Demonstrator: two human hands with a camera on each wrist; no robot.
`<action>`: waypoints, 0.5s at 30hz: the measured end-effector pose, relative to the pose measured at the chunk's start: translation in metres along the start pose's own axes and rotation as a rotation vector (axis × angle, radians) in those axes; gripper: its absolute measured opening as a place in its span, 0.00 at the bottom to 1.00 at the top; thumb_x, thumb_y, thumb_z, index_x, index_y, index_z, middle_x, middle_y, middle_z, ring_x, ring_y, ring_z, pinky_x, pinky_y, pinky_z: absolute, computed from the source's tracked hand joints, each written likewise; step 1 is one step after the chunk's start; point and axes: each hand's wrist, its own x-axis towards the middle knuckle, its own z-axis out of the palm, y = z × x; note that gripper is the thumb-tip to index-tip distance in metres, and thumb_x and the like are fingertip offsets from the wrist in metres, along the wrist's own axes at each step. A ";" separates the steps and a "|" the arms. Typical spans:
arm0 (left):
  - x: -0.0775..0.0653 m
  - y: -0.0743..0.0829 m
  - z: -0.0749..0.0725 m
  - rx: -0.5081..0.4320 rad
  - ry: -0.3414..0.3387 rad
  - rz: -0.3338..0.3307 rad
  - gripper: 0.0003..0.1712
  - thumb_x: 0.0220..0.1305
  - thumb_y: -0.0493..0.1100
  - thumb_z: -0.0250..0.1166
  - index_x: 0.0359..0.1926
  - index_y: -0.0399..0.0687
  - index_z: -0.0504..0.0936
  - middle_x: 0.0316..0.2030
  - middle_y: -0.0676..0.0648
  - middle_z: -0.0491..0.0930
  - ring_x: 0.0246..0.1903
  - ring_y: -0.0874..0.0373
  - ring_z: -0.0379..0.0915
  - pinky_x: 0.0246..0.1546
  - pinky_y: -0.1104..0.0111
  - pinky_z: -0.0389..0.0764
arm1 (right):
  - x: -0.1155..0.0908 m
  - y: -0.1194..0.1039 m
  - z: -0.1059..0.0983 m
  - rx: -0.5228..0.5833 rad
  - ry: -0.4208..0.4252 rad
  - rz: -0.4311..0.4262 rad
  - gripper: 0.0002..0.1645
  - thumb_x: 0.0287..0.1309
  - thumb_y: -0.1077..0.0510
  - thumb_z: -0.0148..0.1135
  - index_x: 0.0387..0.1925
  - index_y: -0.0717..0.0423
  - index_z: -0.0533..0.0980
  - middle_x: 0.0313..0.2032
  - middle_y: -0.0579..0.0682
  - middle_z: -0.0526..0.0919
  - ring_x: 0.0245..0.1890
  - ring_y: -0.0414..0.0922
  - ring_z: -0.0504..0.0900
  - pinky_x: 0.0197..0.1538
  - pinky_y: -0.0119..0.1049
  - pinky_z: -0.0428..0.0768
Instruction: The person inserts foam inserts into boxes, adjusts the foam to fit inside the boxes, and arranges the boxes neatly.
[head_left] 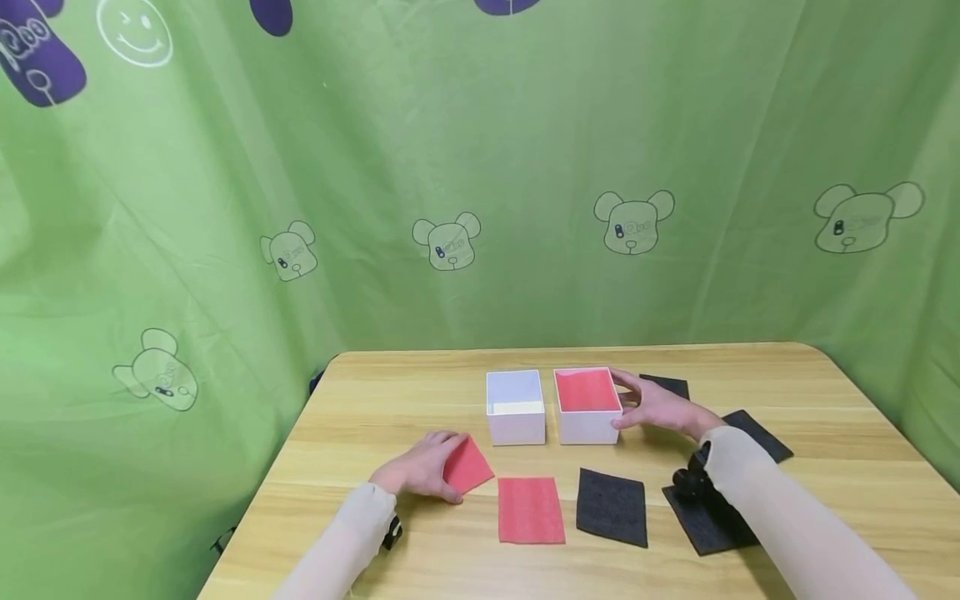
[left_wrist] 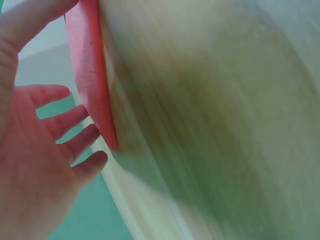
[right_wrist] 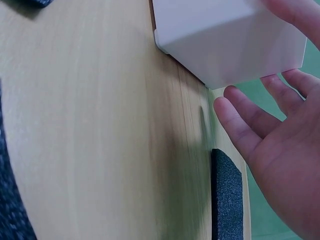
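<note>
My left hand [head_left: 426, 467] holds a red felt square [head_left: 468, 467] at the table's left, fingers at its far edge and thumb at its near corner. In the left wrist view the red felt square [left_wrist: 90, 70] shows nearly edge-on between thumb and fingers. With thumb at the front and fingers farther back, my right hand [head_left: 660, 407] grips the right side of a white box [head_left: 590, 427]. Red felt [head_left: 587, 390] shows inside that box. The right wrist view shows the white box [right_wrist: 235, 47] between thumb and fingertips. Another red felt square [head_left: 531, 510] lies flat between the hands.
A second white box [head_left: 517, 430] stands left of the gripped one, with something pale inside. Several black felt squares lie on the wooden table [head_left: 420, 375]: one black square [head_left: 611, 507] in front, others around the right forearm. A green curtain [head_left: 525, 292] hangs behind.
</note>
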 end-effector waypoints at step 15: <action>-0.002 0.001 -0.002 0.007 0.015 0.011 0.60 0.40 0.61 0.75 0.71 0.44 0.57 0.65 0.45 0.62 0.63 0.50 0.57 0.61 0.56 0.64 | 0.000 0.000 0.000 0.004 0.003 -0.005 0.63 0.48 0.60 0.72 0.73 0.60 0.39 0.70 0.68 0.44 0.65 0.68 0.54 0.62 0.58 0.62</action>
